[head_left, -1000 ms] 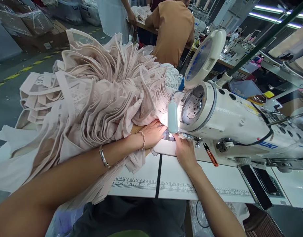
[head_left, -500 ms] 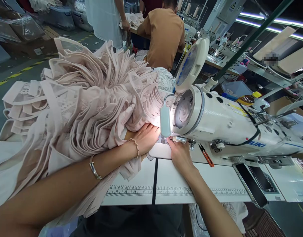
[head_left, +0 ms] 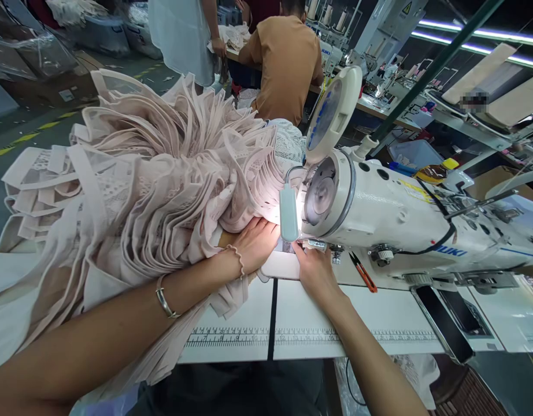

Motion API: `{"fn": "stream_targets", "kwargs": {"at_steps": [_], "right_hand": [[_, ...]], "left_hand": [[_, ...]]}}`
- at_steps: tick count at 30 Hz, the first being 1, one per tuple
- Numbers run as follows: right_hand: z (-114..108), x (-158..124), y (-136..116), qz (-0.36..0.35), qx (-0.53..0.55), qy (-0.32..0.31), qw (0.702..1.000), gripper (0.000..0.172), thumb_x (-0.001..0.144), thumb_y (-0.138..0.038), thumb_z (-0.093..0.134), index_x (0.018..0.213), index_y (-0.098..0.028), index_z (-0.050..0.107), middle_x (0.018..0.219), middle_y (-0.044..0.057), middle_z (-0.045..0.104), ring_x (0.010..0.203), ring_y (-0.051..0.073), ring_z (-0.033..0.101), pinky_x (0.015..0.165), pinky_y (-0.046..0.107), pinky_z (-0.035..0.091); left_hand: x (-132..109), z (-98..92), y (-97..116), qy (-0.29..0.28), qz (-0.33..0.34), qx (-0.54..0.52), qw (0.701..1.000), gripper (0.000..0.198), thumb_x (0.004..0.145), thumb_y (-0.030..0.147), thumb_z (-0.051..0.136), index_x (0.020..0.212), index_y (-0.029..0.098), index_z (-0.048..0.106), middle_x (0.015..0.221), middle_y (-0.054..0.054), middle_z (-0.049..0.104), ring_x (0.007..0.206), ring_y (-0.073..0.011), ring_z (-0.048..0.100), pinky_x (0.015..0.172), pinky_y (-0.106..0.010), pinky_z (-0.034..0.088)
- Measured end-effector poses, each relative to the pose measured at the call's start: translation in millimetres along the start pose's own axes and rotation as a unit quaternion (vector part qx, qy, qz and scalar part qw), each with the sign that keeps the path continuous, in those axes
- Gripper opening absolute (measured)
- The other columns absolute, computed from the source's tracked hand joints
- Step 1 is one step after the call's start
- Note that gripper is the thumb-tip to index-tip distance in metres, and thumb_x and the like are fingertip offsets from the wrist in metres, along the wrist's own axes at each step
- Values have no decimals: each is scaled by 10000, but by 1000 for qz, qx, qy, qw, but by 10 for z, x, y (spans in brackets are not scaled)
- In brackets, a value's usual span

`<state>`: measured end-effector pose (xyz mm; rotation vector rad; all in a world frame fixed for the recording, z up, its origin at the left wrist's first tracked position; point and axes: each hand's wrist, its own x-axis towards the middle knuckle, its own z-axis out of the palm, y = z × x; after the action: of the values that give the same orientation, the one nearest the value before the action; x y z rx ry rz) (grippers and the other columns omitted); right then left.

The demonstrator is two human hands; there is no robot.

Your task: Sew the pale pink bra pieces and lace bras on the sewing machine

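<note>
Left hand (head_left: 255, 242), spread flat, palm down, on pale pink fabric (head_left: 162, 173) just beside the needle end of a white sewing machine (head_left: 379, 214); nothing gripped.

Surface: white table (head_left: 301, 323), with a printed ruler scale (head_left: 232, 335) along the near edge and a black joint line crossing it. Fabric heaped high over the left half in many folded layers of mesh and lace, spilling off the near-left edge and reaching right up to the machine head. Orange-handled snips (head_left: 362, 271) lying just in front of the machine. Dark phone (head_left: 442, 315) flat at the right, near the front edge. Small lamp (head_left: 289, 214) fixed at the head, lit, with glare on the cloth beneath.

Room: workshop floor with yellow tape (head_left: 28, 136) at far left, plastic-wrapped bundles beyond. Seated person in a tan shirt (head_left: 288, 58), back turned, at the next bench; second person in white (head_left: 184, 34) standing alongside. Further machines, a green pole (head_left: 422, 75) and tube lights at upper right.

Pose: left forearm reaching in from lower left, silver bangle (head_left: 165, 296) on the forearm, coiled band (head_left: 237, 257) at the wrist, fingers together and pointing toward the lamp. Right hand (head_left: 316, 271) entering from lower centre, back upward, fingers stretched forward and flat, tips partly hidden behind the lamp, nothing clasped. Hands near each other, not touching.
</note>
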<state>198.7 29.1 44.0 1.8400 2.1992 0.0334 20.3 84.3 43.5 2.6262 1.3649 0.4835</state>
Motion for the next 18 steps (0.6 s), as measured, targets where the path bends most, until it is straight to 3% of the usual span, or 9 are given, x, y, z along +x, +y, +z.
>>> {"fn": "stream_targets", "kwargs": {"at_steps": [4, 10, 14, 18], "right_hand": [[-14, -2, 0, 2, 3, -8, 1000, 757, 832, 25, 326, 1522, -262, 447, 1449, 145, 540, 1176, 300, 573, 1069, 499, 383], [-18, 7, 13, 7, 28, -14, 999, 777, 819, 38, 307, 1526, -256, 440, 1334, 128, 635, 1109, 281, 604, 1090, 495, 341], [57, 24, 71, -2, 52, 6, 999, 754, 825, 33, 305, 1509, -241, 469, 1200, 131, 700, 1050, 275, 630, 1061, 485, 362], [160, 43, 105, -3, 66, 45, 997, 701, 841, 21, 319, 1456, -233, 539, 1006, 114, 741, 915, 259, 650, 1002, 477, 404]], "left_hand": [[-4, 4, -4, 0, 5, 13, 1000, 201, 940, 133, 464, 1011, 169, 648, 978, -87, 665, 1022, -258, 598, 985, -364, 466], [9, 5, -15, 6, 10, 9, 1000, 172, 927, 130, 480, 895, 168, 645, 890, -91, 654, 971, -259, 613, 946, -361, 481], [-39, -36, 7, 25, 4, 5, 1000, 196, 938, 128, 463, 853, 169, 634, 823, -73, 650, 886, -243, 635, 840, -333, 500], [-80, -37, -1, 32, -40, -6, 999, 267, 995, 146, 364, 1003, 160, 631, 855, -72, 673, 764, -226, 663, 654, -308, 481]]}}
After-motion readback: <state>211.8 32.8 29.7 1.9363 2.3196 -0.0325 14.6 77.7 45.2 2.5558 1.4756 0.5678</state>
